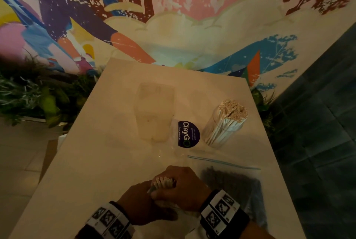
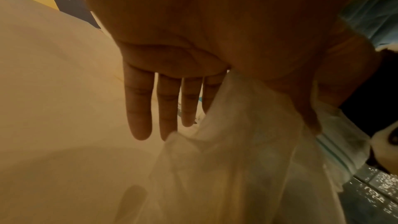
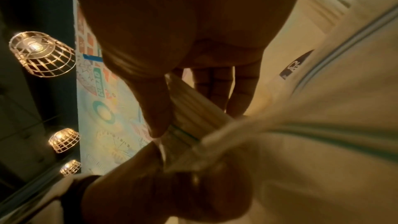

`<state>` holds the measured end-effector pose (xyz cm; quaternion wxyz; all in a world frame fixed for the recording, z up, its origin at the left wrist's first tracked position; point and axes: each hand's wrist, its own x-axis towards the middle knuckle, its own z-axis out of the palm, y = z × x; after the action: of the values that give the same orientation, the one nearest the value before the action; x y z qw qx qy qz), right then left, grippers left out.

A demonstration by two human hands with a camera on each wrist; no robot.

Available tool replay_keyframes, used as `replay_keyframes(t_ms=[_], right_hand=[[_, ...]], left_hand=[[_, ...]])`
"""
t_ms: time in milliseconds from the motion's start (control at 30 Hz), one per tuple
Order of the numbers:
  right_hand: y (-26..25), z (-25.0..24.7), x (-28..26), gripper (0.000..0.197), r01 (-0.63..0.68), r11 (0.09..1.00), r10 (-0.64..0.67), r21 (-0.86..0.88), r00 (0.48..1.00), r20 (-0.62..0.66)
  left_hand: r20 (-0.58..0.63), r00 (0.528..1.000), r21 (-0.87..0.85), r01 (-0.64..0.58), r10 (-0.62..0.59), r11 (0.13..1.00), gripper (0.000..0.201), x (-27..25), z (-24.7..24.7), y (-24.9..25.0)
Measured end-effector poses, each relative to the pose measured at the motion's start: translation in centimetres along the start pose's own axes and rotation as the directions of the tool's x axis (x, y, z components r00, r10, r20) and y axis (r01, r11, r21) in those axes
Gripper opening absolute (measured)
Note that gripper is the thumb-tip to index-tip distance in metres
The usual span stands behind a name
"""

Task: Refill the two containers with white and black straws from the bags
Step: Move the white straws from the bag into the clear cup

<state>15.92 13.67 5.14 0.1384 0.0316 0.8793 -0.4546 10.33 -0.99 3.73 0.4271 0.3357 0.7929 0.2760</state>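
While the left hand [image 1: 138,203] pinches the clear plastic bag [image 2: 247,168] to steady it, the right hand [image 1: 181,188] fingers wrap a bundle of white paper straws [image 1: 163,182], apparently pulling them out.

Both hands meet at the near edge of the table, each wrist wrapped in a band printed with black-and-white square markers. The right hand [image 1: 179,186] lies partly over the left, its thumb and fingers curled round a bundle of white straws [image 1: 163,182] whose open ends poke up above the knuckles. The left hand [image 1: 138,200] sits just below and to the left, pinching the clear plastic bag [image 2: 237,159] between thumb and palm while its four fingers [image 2: 140,108] hang straight, slightly spread.
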Motion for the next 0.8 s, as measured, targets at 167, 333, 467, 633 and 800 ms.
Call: replay_keyframes(t_ms=[167,333,467,633,800], right_hand=[[0.8,-0.4,-0.6,0.020,-0.001,0.988,0.005,0.151,1.000,-0.026],[2.0,-1.0,-1.1,0.013,-0.015,0.966,0.048,0.258,0.992,-0.120],[2.8,-2.3,-1.4,0.018,0.032,0.947,0.056,0.320,0.964,-0.262],[1.2,-3.5,-1.8,0.016,0.263,0.878,-0.051,0.401,0.883,-0.467],[0.4,-3.5,-1.1,0.015,0.385,0.838,-0.124,0.388,0.826,-0.550]], left_hand=[[0.013,1.000,0.121,-0.001,-0.001,0.993,0.104,0.3,-0.2,-0.4],[-0.027,0.999,0.172,0.045,-0.041,0.984,0.066,0.7,0.3,-1.5],[-0.047,0.998,0.199,0.060,-0.051,0.978,0.025,0.4,0.4,-2.6],[-0.212,0.976,0.247,0.103,-0.050,0.964,0.028,0.0,0.0,-3.2],[-0.386,0.917,0.072,0.141,-0.103,0.987,0.041,-0.4,-0.7,-3.2]])
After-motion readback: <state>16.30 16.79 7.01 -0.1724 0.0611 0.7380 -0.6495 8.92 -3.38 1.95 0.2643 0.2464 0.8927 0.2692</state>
